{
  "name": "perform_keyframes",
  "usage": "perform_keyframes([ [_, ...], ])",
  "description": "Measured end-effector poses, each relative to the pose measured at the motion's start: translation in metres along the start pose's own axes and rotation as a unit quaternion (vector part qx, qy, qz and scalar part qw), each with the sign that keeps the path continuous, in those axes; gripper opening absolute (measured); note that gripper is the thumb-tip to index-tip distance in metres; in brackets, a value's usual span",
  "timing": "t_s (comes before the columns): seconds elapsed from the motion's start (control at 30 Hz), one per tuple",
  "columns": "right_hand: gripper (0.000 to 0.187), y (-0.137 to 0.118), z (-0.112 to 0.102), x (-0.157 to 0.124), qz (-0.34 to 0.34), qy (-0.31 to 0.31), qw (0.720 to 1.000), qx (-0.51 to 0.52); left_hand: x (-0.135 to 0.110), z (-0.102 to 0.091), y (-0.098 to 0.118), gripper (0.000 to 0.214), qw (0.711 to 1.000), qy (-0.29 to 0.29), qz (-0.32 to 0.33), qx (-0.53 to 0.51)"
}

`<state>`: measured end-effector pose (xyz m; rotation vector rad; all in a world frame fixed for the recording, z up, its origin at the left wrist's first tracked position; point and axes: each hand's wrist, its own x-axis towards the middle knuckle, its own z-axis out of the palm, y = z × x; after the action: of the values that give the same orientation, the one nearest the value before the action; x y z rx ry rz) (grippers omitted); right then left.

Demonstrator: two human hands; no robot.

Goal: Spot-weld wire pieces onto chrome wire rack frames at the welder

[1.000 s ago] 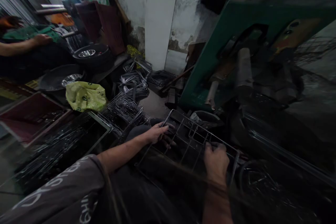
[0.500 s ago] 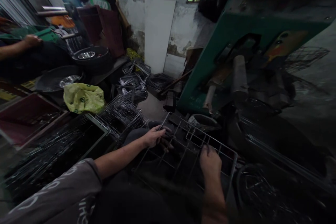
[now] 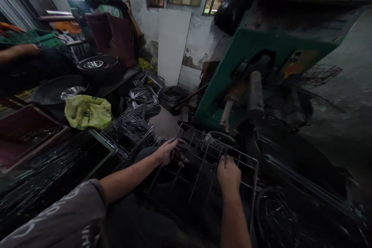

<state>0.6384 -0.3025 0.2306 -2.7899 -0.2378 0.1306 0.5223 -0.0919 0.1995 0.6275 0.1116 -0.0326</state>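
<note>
From the head view, a grey wire rack [image 3: 203,166], a rectangular frame crossed by thin straight bars, lies flat just in front of the green machine [image 3: 232,69]. The left hand [image 3: 167,151] is closed around the rack's left edge; the right hand [image 3: 228,172] grips a bar near its middle. A yellow bag [image 3: 87,111] sits well left of the machine

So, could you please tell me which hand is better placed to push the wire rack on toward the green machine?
Probably the right hand: it grips the wire rack on inner bars, right below the green machine. The left hand holds the rack's left edge, off to the side.
</note>
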Motion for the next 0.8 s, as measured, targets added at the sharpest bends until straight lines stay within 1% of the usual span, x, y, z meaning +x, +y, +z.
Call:
perform_keyframes([
  [0.27, 0.035, -0.008, -0.012, 0.034, -0.022, -0.023, 0.999, -0.022, 0.019, 0.007, 0.002, 0.034, 0.999, 0.039, 0.019, -0.004],
  [0.4, 0.037, -0.013, -0.018, 0.046, -0.037, -0.016, 0.998, -0.044, 0.029, 0.009, 0.004, 0.034, 0.998, 0.054, 0.027, -0.009],
  [0.57, 0.037, -0.015, -0.022, 0.058, -0.04, -0.009, 0.998, -0.053, 0.041, 0.007, 0.002, 0.036, 0.998, 0.049, 0.031, -0.024],
  [0.67, 0.037, -0.014, -0.023, 0.06, -0.038, -0.021, 0.997, -0.066, 0.045, 0.004, -0.002, 0.037, 0.998, 0.04, 0.032, -0.025],
  [0.8, 0.038, -0.015, -0.024, 0.062, -0.039, -0.039, 0.995, -0.084, 0.046, 0.003, -0.005, 0.036, 0.998, 0.044, 0.042, -0.024],
])
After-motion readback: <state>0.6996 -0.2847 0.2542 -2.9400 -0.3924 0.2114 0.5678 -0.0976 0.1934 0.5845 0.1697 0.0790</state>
